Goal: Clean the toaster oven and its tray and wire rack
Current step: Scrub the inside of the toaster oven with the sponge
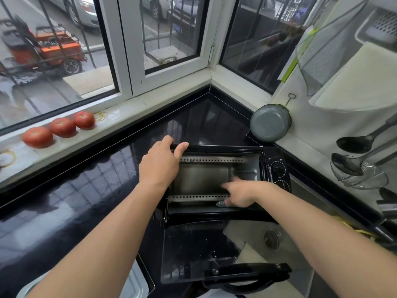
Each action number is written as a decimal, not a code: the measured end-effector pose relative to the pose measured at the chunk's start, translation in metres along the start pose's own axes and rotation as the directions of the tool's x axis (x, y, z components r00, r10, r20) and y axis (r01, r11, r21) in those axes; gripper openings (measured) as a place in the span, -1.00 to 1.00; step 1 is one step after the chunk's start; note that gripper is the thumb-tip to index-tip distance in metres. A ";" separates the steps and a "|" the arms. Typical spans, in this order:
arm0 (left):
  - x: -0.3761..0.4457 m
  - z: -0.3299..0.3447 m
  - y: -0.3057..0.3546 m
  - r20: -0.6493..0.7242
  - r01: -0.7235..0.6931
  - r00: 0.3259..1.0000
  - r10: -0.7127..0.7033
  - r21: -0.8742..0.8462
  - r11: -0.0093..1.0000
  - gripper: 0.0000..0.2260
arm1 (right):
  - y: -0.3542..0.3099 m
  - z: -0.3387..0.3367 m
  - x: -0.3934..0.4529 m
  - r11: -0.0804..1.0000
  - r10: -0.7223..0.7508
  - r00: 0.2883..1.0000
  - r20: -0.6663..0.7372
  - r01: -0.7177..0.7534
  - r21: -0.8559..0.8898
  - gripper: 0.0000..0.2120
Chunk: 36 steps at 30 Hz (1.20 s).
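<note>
Toaster oven (214, 181) lies on the counter (86, 190), door (193, 254) open. Our left hand (160, 163) grips its top edge; right hand (238, 193) scrubs inside, blurred, hold unclear. Cavity cleaning underway; tray, rack unseen.

Glossy black countertop (90, 190), toaster oven (268, 155) resting on it

Two bare forearms are showing in the view, and no sleeve is reaching down to either of them. The left hand (160, 163) is wearing no glove, no ring and no bracelet, and its wrist is carrying no watch. The right hand (240, 193) is also appearing bare, though it is looking a little blurred, so small details on its fingers are not showing clearly. No clothing is appearing anywhere.
</note>
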State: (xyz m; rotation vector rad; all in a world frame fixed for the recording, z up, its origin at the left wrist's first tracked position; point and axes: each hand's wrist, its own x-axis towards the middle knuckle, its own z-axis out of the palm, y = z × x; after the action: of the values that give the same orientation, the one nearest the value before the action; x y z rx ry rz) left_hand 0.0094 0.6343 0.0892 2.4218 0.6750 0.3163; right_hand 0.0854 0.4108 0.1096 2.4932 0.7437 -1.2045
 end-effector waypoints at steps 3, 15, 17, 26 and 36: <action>-0.001 0.000 -0.001 -0.012 0.013 1.000 -0.013 -0.006 1.000 -0.48 | 0.001 -0.001 0.013 0.999 0.001 1.000 -0.016 -0.002 -0.033 -0.36; -0.013 -0.001 0.000 -0.063 -0.015 0.998 0.014 -0.010 1.000 -0.53 | 0.001 -0.011 0.069 0.998 0.049 0.996 0.074 -0.053 0.043 -0.54; -0.013 -0.002 0.000 -0.066 -0.014 0.998 0.013 -0.006 1.000 -0.52 | 0.000 -0.006 0.079 1.000 0.005 0.997 0.071 -0.007 0.027 -0.52; -0.011 0.000 0.001 -0.073 -0.007 0.997 0.007 0.006 1.000 -0.51 | -0.037 -0.003 0.083 0.950 -0.158 0.987 0.041 0.141 0.278 -0.29; -0.008 -0.001 0.002 -0.067 -0.008 0.998 0.008 0.004 1.000 -0.51 | -0.015 -0.016 0.083 0.997 0.051 0.974 0.220 -0.062 0.045 -0.58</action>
State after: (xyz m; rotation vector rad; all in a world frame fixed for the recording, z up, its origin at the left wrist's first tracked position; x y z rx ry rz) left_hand 0.0031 0.6293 0.0905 2.4277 0.6954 0.4008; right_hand 0.1304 0.4580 0.0534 2.3527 0.5876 -1.4648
